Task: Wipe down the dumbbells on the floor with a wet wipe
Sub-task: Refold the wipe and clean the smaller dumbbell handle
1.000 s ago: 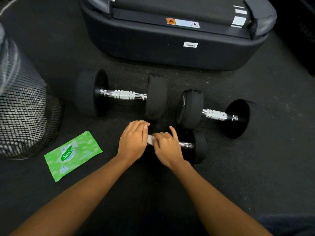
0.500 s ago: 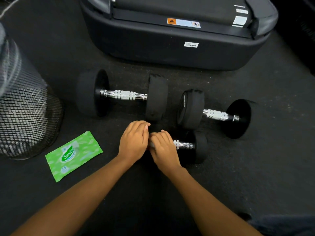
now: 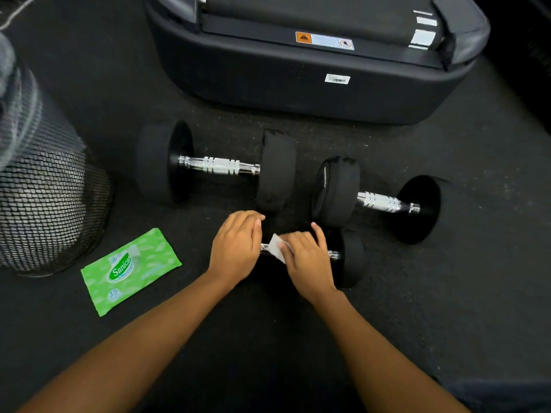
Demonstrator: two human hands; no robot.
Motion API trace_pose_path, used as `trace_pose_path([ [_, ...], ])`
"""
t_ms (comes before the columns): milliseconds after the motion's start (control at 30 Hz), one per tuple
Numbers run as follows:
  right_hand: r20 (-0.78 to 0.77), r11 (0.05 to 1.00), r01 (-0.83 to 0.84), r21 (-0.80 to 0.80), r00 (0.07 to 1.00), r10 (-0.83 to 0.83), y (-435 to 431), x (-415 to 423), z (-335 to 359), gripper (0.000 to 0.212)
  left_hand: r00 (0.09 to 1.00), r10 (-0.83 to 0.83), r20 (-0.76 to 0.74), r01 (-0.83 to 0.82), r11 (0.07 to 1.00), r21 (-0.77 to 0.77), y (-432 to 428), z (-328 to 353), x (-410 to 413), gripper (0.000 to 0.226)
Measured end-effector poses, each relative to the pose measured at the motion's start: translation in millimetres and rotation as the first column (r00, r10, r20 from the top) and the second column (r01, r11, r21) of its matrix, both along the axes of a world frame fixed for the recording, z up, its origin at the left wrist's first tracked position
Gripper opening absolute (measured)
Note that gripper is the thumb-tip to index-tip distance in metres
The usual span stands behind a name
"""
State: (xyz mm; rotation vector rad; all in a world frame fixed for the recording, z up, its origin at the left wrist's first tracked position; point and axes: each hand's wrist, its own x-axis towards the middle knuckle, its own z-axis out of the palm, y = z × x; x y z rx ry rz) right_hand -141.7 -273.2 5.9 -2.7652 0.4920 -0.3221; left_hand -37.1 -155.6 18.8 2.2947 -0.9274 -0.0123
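Dumbbells, 3 in all, lie on a dark rubbery floor (image 3: 447, 308), seen from above by a person looking down at their own 2 bare forearms. The large dumbbell (image 3: 217, 166) lies at the upper left, black ends and a ridged chrome bar. The second dumbbell (image 3: 378, 201) lies just to its right, angled slightly down toward the right. The small dumbbell (image 3: 348, 257) lies nearest the person, in front of the gap between the other 2, and both hands are on it.

The left hand (image 3: 237, 245) is curled down over the small dumbbell's left end, hiding that end; how tightly it grips cannot be told. The right hand (image 3: 307, 257) is closed around the chrome bar with 1 white wipe (image 3: 275, 248) pressed under its fingers, a corner of the wipe sticking out to the left between the 2 hands. A short stretch of bar shows on each side of the right hand.

1 green wipe pack (image 3: 129, 271), printed "Sanicare" and "15", lies flat on the floor to the left of the hands, well apart from the dumbbells. 1 black mesh bin (image 3: 44, 204) stands at the far left; its contents cannot be made out. A large black machine base (image 3: 298, 84) with 1 orange warning label and 1 white barcode sticker fills the top of the view, behind the dumbbells.
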Motion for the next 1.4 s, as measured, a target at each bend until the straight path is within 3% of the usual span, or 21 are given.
trace_pose_path([
  [67,-0.103,1.000,0.024,0.015,0.994,-0.022,4.9,14.8,3.4,0.044,1.000,0.001,0.004,-0.001,1.000,-0.006,-0.8,-0.6,0.4,0.043],
  [167,-0.195,0.999,-0.033,0.025,0.980,0.037,17.5,28.0,2.3,0.028,1.000,0.002,0.016,-0.002,1.000,-0.019,-1.1,-2.0,0.7,0.041],
  [233,-0.154,0.997,-0.065,0.050,0.985,0.072,23.1,24.9,0.1,0.019,1.000,0.000,0.016,0.001,1.000,-0.016,-1.0,-1.9,0.5,0.041],
  [367,-0.042,0.991,-0.121,0.050,0.992,0.123,12.1,-5.6,-3.6,0.036,1.000,0.000,0.017,0.000,1.000,-0.007,-0.4,-1.1,0.1,0.041],
  [467,-0.016,0.999,-0.053,0.006,0.998,0.053,4.9,-15.8,-3.3,0.036,1.000,0.005,0.011,-0.005,1.000,0.004,-0.5,-0.5,-0.1,0.043],
  [600,-0.102,0.995,0.082,-0.055,0.991,-0.087,13.9,11.3,5.2,0.045,1.000,0.000,0.013,0.000,1.000,-0.001,-1.2,-0.8,0.2,0.042],
  [700,-0.237,0.999,0.024,-0.039,0.971,-0.033,22.2,28.2,8.5,0.030,1.000,-0.002,0.012,0.002,1.000,-0.003,-1.4,-0.6,0.1,0.043],
  [767,-0.220,0.999,-0.047,-0.022,0.975,0.041,24.9,28.5,5.4,0.022,1.000,-0.003,0.008,0.003,1.000,-0.001,-1.4,-0.2,-0.1,0.043],
  [867,-0.150,0.995,-0.076,-0.057,0.986,0.067,17.2,18.8,-0.8,0.035,1.000,-0.002,0.008,0.002,1.000,-0.003,-1.5,-0.3,0.2,0.043],
  [1067,-0.085,0.992,0.094,-0.088,0.991,-0.102,16.0,21.2,1.2,0.043,1.000,-0.006,0.001,0.006,1.000,-0.001,-1.1,-0.8,0.1,0.043],
  [1233,-0.054,0.999,-0.037,0.002,0.998,0.037,30.5,18.4,-2.3,0.024,1.000,-0.004,-0.011,0.004,1.000,0.002,-0.9,-2.7,1.1,0.044],
  [1400,0.010,0.991,-0.135,-0.001,0.991,0.135,19.8,-2.5,-3.0,0.028,1.000,-0.004,-0.001,0.004,1.000,-0.005,-0.5,-0.9,-0.2,0.042],
])
